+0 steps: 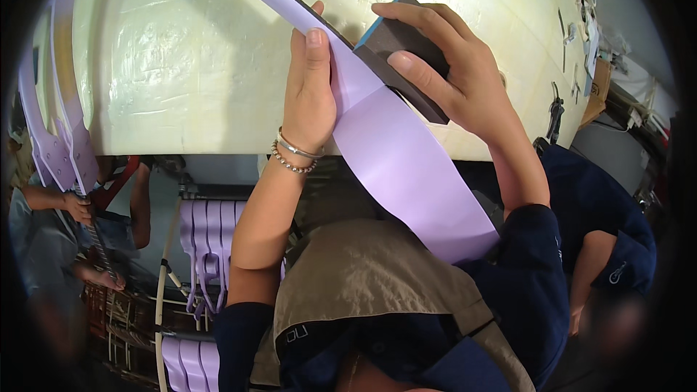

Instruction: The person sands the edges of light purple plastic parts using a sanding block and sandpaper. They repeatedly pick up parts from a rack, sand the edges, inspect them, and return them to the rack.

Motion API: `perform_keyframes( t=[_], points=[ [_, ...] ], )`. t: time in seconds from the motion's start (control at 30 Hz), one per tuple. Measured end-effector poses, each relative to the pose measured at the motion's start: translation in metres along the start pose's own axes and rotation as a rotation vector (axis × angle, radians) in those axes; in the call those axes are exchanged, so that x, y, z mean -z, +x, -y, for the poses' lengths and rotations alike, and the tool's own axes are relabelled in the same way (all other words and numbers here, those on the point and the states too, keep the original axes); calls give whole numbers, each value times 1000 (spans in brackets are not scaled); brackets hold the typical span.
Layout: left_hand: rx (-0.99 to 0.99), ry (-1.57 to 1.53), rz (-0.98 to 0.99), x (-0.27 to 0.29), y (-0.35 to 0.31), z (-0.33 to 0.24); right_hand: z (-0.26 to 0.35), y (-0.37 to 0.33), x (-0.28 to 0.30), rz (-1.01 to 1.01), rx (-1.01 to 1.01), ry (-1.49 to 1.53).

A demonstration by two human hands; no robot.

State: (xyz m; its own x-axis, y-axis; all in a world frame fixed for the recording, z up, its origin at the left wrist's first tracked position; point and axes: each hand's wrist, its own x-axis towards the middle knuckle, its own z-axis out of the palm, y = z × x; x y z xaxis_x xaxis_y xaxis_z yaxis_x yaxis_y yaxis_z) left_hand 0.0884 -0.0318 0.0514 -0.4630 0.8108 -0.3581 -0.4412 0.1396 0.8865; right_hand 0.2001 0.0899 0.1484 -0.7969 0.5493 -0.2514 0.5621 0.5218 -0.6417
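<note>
A long lavender strip (417,156) with a smooth, leather-like face runs from the table's far side down to my lap, bent where it crosses the near edge. My left hand (312,80) grips it, thumb on the face and fingers behind. In my right hand (461,65) is a dark block with a blue side (385,47), like a sanding block, held between thumb and fingers. Its left corner meets the strip's dark right edge, just right of my left hand. The strip's lower end rests at my apron (363,268).
The pale table (181,101) has a glossy surface. More lavender pieces hang on a rack (207,225) at lower left, and others (62,145) stand at far left near another person's hand (76,209). Another person (595,210) is close at right. Tools and clutter (588,36) line the right side.
</note>
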Motion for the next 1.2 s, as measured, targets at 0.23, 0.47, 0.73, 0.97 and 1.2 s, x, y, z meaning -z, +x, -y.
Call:
perform_keyframes(
  t=[0.23, 0.47, 0.73, 0.97, 1.2],
  points=[
    [-35, -35, -8, -2, -2, 1, -4, 16, -11, -74, 84, 4],
    [-46, -34, -32, -1, -3, -4, 0, 27, -16, -63, 93, -36],
    [49, -185, 55, 0, -3, 7, 37, 106, -20, -20, 67, 5],
    [4, -173, 99, 1, -2, 9, 38, 148, -43, -53, 28, -69],
    [-20, -189, 63, 1, -3, 5, 58, 142, -33, -36, 78, -71]
  ],
)
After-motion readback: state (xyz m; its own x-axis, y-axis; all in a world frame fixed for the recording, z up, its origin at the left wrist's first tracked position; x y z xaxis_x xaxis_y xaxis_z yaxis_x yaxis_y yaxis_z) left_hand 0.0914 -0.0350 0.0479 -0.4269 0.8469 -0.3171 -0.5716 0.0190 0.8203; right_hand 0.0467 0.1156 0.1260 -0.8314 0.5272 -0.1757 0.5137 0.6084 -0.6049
